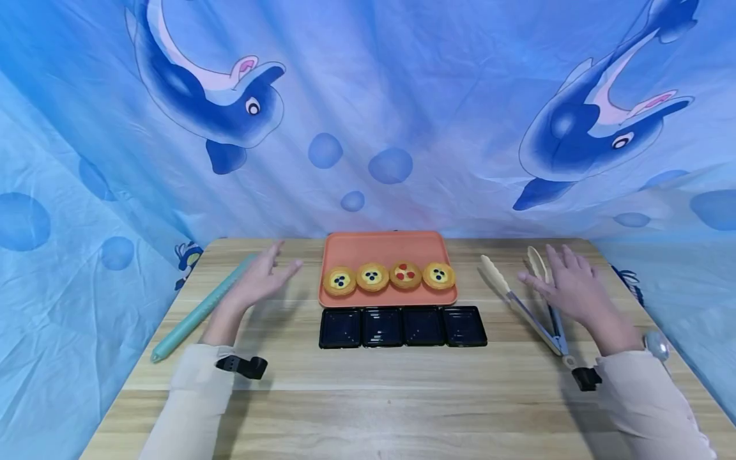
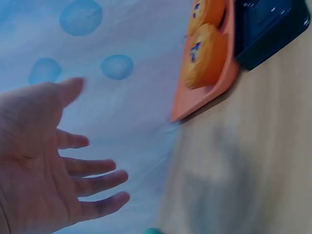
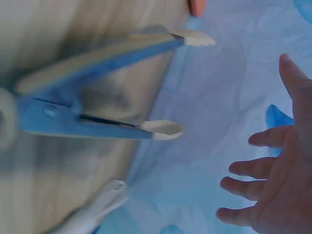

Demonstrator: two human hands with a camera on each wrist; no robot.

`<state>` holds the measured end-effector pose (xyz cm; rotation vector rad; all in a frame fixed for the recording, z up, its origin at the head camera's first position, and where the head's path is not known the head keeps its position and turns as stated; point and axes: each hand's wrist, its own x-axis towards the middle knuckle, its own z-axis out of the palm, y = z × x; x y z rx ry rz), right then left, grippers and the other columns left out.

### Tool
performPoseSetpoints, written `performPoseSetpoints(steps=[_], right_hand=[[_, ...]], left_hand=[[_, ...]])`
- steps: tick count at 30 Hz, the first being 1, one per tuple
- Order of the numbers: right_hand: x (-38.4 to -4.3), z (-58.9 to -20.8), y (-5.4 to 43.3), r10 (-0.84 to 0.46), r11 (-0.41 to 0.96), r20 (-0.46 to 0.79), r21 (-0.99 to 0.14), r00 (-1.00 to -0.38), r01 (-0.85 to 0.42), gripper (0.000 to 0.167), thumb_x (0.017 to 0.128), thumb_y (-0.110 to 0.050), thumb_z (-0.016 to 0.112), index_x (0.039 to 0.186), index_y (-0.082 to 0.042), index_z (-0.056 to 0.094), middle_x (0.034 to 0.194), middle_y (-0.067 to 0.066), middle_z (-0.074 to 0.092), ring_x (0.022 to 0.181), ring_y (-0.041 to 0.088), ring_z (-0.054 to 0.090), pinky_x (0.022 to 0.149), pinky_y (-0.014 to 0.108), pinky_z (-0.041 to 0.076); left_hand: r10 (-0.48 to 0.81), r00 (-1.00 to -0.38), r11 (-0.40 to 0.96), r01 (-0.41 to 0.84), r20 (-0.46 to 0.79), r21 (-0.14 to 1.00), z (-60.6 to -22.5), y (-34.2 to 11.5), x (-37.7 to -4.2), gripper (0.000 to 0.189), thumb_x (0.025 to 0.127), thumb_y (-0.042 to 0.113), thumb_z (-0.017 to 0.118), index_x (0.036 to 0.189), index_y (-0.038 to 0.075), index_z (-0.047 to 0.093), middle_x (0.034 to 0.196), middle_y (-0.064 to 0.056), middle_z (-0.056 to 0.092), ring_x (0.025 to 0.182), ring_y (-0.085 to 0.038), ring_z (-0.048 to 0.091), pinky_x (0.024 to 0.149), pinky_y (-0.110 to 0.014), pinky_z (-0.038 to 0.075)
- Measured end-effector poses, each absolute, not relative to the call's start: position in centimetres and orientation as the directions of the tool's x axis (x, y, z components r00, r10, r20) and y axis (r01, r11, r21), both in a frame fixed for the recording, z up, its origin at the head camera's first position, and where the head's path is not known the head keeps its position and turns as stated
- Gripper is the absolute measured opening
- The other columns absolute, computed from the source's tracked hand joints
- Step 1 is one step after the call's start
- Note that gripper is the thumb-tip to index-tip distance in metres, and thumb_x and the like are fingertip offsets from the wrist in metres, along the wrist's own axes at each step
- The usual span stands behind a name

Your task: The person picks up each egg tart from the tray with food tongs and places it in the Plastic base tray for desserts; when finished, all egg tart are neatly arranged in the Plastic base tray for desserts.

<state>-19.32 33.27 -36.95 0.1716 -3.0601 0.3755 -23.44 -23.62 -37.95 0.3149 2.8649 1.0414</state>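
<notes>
My left hand (image 1: 257, 281) hovers with fingers spread over a long teal stick (image 1: 198, 313), and holds nothing. In the left wrist view its palm and loosely extended fingers show. Over on the right, my right hand (image 1: 581, 295) is raised beside the spread kitchen tongs (image 1: 535, 322), partly covering one arm. The right wrist view shows the tongs (image 3: 97, 63) apart from the hand, whose fingers are extended around nothing. Between the hands, several egg tarts (image 1: 372, 277) sit in a row on an orange tray (image 1: 382, 246); one has red topping, the others dark blue.
Several square black containers (image 1: 382, 327) stand side by side just in front of the tray. A shiny metal utensil (image 1: 658, 346) lies by the right forearm, mostly hidden. A blue dolphin-print cloth (image 1: 368, 96) hangs behind the wooden table (image 1: 368, 402).
</notes>
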Motion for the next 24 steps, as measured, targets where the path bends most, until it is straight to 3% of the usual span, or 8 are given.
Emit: performPoseSetpoints(steps=[5, 11, 13, 17, 20, 22, 24], right_hand=[[-19.3, -39.2, 33.5, -0.108, 0.962, 0.002, -0.252, -0.994, -0.104, 0.105, 0.095, -0.063, 0.051, 0.145, 0.024, 0.018, 0.139, 0.053, 0.021, 0.123, 0.069, 0.026, 0.095, 0.076, 0.03], [-19.2, -41.1, 33.4, -0.087, 0.958, -0.07, -0.278, -0.994, -0.065, 0.113, 0.089, -0.066, 0.059, 0.141, 0.027, 0.02, 0.133, 0.051, 0.032, 0.109, 0.063, 0.047, 0.084, 0.069, 0.044], [-19.2, -41.4, 33.3, -0.079, 0.959, -0.089, -0.28, -0.993, -0.052, 0.114, 0.087, -0.067, 0.061, 0.139, 0.027, 0.024, 0.128, 0.049, 0.038, 0.098, 0.057, 0.055, 0.077, 0.064, 0.048], [-19.3, -41.7, 33.1, -0.057, 0.96, -0.129, -0.28, -0.99, -0.019, 0.122, 0.083, -0.07, 0.064, 0.141, 0.028, 0.018, 0.125, 0.048, 0.042, 0.085, 0.045, 0.061, 0.067, 0.055, 0.051], [-19.2, -41.7, 32.9, -0.025, 0.951, -0.145, -0.308, -0.989, 0.021, 0.126, 0.081, -0.067, 0.068, 0.141, 0.028, 0.013, 0.11, 0.041, 0.053, 0.076, 0.038, 0.061, 0.061, 0.049, 0.05], [-19.1, -41.8, 32.7, 0.006, 0.943, -0.153, -0.329, -0.988, 0.056, 0.118, 0.08, -0.065, 0.07, 0.137, 0.027, 0.023, 0.091, 0.031, 0.057, 0.068, 0.033, 0.058, 0.055, 0.044, 0.048], [-19.0, -41.8, 32.7, 0.048, 0.931, -0.162, -0.349, -0.986, 0.103, 0.101, 0.08, -0.062, 0.072, 0.124, 0.021, 0.037, 0.076, 0.017, 0.053, 0.06, 0.026, 0.051, 0.049, 0.038, 0.043]], left_hand=[[0.214, -0.974, 0.722, 0.107, -0.073, 0.684, -40.9, -22.4, -23.6, 0.078, 0.095, 0.033, 0.068, 0.153, -0.002, 0.029, 0.15, -0.029, 0.036, 0.134, -0.047, 0.039, 0.103, -0.06, 0.038], [0.207, -0.976, 0.636, 0.077, -0.073, 0.768, -43.2, -20.7, -24.3, 0.067, 0.09, 0.012, 0.072, 0.145, -0.01, 0.04, 0.139, -0.031, 0.047, 0.125, -0.046, 0.049, 0.101, -0.053, 0.044], [0.216, -0.973, 0.589, 0.068, -0.076, 0.805, -43.7, -20.3, -24.6, 0.065, 0.088, 0.007, 0.073, 0.142, -0.011, 0.042, 0.134, -0.03, 0.051, 0.12, -0.044, 0.053, 0.096, -0.05, 0.048], [0.244, -0.966, 0.517, 0.057, -0.083, 0.854, -44.5, -19.9, -25.2, 0.058, 0.086, 0.001, 0.072, 0.137, -0.013, 0.047, 0.123, -0.027, 0.057, 0.109, -0.038, 0.058, 0.085, -0.04, 0.053], [0.248, -0.965, 0.47, 0.044, -0.084, 0.882, -45.0, -20.0, -25.4, 0.053, 0.086, -0.003, 0.07, 0.134, -0.014, 0.05, 0.117, -0.026, 0.059, 0.103, -0.035, 0.059, 0.08, -0.034, 0.053], [0.247, -0.965, 0.443, 0.032, -0.087, 0.896, -45.2, -20.0, -25.5, 0.052, 0.085, -0.005, 0.069, 0.133, -0.014, 0.05, 0.116, -0.026, 0.059, 0.102, -0.034, 0.06, 0.08, -0.032, 0.053], [0.241, -0.966, 0.421, 0.02, -0.091, 0.907, -45.3, -19.9, -25.6, 0.052, 0.084, -0.007, 0.068, 0.133, -0.014, 0.051, 0.116, -0.026, 0.059, 0.101, -0.034, 0.06, 0.08, -0.031, 0.053]])
